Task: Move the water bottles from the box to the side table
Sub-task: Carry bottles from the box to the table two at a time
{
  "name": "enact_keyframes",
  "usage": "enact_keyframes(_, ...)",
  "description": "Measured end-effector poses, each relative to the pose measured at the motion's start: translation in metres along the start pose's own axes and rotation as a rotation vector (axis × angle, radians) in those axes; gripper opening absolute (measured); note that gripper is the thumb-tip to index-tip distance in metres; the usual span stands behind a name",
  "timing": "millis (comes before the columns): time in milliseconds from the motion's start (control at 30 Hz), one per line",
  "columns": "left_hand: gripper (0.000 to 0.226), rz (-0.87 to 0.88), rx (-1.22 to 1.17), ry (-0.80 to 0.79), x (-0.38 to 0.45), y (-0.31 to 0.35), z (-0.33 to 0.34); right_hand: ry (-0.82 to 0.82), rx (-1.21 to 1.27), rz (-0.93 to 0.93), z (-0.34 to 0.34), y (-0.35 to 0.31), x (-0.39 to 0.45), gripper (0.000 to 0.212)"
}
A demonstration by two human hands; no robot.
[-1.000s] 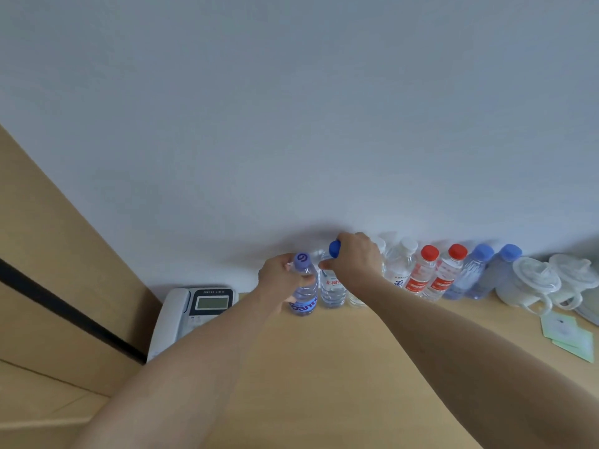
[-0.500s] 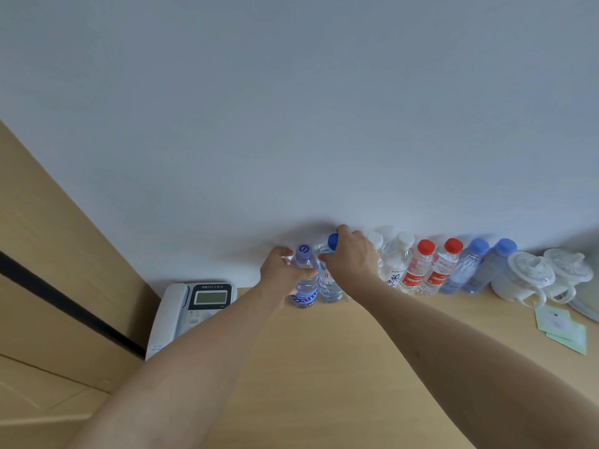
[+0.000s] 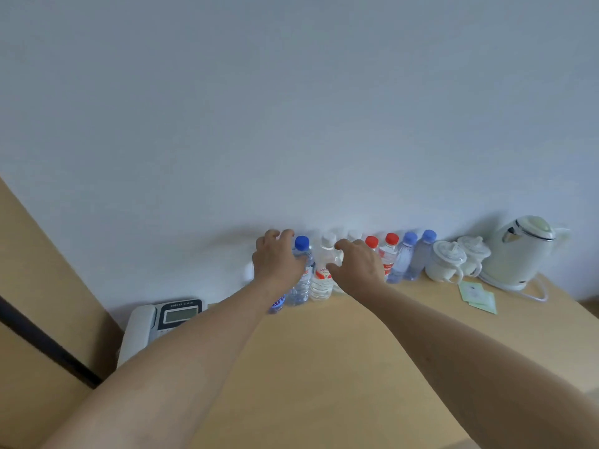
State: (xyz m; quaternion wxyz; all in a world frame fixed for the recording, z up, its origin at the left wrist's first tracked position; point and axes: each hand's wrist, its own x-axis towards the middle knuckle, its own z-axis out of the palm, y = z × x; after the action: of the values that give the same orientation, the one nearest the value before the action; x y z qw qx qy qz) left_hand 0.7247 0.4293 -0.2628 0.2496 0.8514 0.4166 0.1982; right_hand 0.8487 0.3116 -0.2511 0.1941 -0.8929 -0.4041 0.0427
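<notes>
Both hands at the row of bottles along the back edge of the surface.

The left hand (image 3: 277, 260) curls over a bottle whose blue label (image 3: 278, 301) peeks out below the wrist; whether it grips or merely covers it I cannot tell. The right hand (image 3: 358, 265) hangs with loosely bent fingers in front of the white-capped bottles (image 3: 324, 273), holding nothing. A blue-capped bottle (image 3: 303, 270) stands upright between the hands. The bottles stand packed together against the wall, so a careless knuckle as either hand draws back could probably tip one into the red-capped bottles (image 3: 387, 254) or towards the cups (image 3: 445, 262) and kettle (image 3: 518, 251). No box is in sight.
</notes>
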Motion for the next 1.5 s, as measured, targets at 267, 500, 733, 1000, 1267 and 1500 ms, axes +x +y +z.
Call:
enact_keyframes(267,0.061,0.291,0.142,-0.189,-0.039,0.101,0.059,0.05,-0.034,0.214,-0.045,0.095,-0.07,0.05)
enact_keyframes(500,0.058,0.545,0.207,-0.3,-0.097,0.245,0.122,0.145,-0.045,0.405,-0.109,0.22,-0.141,0.058)
enact_keyframes(733,0.065,0.7,0.187,-0.448,-0.199,0.394,0.222,0.188,-0.102,0.585,-0.18,0.372,-0.242,0.066)
enact_keyframes(1000,0.072,0.884,0.178,-0.632,-0.323,0.538,0.319,0.242,-0.113,0.817,-0.249,0.514,-0.369,0.065)
enact_keyframes(1267,0.067,1.092,0.127,-0.823,-0.439,0.649,0.399,0.331,-0.061,1.139,-0.279,0.621,-0.474,0.068)
enact_keyframes(1500,0.069,1.322,0.059,-0.931,-0.528,0.764,0.474,0.448,-0.072,1.414,-0.322,0.715,-0.557,0.07)
